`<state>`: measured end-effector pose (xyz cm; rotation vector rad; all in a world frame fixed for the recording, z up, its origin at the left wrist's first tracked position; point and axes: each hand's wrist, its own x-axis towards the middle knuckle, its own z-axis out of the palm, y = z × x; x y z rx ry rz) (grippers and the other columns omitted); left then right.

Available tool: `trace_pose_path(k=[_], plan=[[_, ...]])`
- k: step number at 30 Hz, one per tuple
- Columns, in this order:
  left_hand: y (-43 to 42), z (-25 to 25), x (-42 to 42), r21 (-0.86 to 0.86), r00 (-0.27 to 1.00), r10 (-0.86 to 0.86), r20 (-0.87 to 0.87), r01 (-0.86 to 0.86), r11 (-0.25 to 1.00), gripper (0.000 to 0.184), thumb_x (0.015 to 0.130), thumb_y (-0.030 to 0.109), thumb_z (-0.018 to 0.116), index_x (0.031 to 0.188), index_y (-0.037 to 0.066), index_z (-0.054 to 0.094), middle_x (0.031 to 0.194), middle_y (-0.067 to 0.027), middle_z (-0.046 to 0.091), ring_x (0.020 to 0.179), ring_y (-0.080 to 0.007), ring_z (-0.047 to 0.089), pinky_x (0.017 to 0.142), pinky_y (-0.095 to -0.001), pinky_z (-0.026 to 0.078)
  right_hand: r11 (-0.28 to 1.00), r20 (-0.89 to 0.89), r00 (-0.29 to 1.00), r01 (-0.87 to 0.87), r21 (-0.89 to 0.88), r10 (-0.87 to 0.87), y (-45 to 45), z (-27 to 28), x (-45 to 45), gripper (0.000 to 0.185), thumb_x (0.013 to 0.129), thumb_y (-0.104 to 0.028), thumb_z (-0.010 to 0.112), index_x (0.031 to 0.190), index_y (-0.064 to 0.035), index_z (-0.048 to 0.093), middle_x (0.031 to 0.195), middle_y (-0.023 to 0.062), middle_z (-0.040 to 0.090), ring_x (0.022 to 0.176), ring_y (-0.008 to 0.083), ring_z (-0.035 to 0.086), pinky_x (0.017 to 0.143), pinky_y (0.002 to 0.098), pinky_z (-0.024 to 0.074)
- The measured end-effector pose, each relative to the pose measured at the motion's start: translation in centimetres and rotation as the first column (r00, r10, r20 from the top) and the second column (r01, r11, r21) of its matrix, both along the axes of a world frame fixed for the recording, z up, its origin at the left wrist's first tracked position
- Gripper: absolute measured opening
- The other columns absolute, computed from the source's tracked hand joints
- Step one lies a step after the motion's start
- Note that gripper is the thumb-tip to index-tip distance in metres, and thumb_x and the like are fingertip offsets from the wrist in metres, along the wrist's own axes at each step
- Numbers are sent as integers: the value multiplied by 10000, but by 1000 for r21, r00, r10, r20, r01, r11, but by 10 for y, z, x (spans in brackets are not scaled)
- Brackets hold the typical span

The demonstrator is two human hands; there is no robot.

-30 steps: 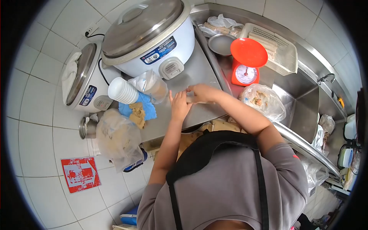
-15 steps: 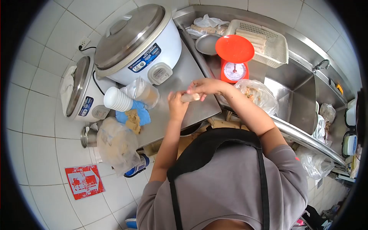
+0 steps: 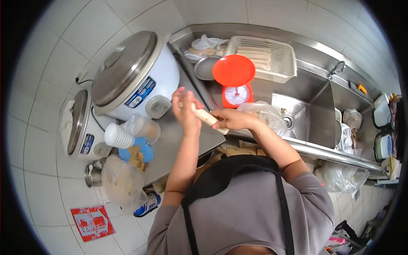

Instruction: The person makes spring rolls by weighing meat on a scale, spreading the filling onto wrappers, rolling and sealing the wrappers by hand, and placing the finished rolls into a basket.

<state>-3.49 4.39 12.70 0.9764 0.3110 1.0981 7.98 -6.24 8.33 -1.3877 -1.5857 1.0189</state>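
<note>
A pale, uncooked spring roll (image 3: pixel 205 117) is held slantwise between my two hands, above the front edge of the steel counter. My left hand (image 3: pixel 186 114) has its upper end against the palm and thumb, fingers pointing up. Thumb and fingers of my right hand (image 3: pixel 234 119) close on the lower end. Just beyond my right hand, a clear plastic bag of filling (image 3: pixel 265 118) lies by the sink edge. Behind it stands a red kitchen scale (image 3: pixel 236 94) with a round red pan. Similar rolls (image 3: pixel 255 56) lie in a white plastic basket (image 3: pixel 284 77).
A large rice cooker (image 3: pixel 140 85) stands at the left, a second cooker (image 3: pixel 80 131) beside it. Stacked white cups (image 3: pixel 120 136), a plastic container (image 3: pixel 148 129) and a blue cloth (image 3: pixel 144 151) sit near the counter's left edge. The sink (image 3: pixel 312 110) is on the right.
The view has shifted, so the surroundings appear lower and further left. My left hand has turned upward with fingers raised, and my right hand has moved to the roll's lower end.
</note>
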Motion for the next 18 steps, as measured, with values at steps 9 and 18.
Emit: trace_pose_path(k=[9, 18], plan=[[-5, 31, 69, 116, 952, -274, 135, 260, 959, 435, 915, 396, 503, 1146, 27, 506, 943, -105, 588, 899, -209, 582, 869, -403, 476, 939, -169, 972, 206, 275, -164, -26, 42, 43, 440, 905, -250, 570, 1245, -21, 411, 930, 68, 553, 797, 128, 531, 723, 276, 444], [61, -12, 45, 179, 947, -193, -256, 243, 953, 696, 917, 530, 344, 1356, -11, 323, 1287, -189, 478, 1184, -313, 467, 1032, -454, 309, 800, -72, 837, 542, 259, -543, -27, 30, 256, 461, 880, -160, 603, 1296, -65, 431, 1155, 120, 574, 1060, 177, 546, 915, 326, 419]])
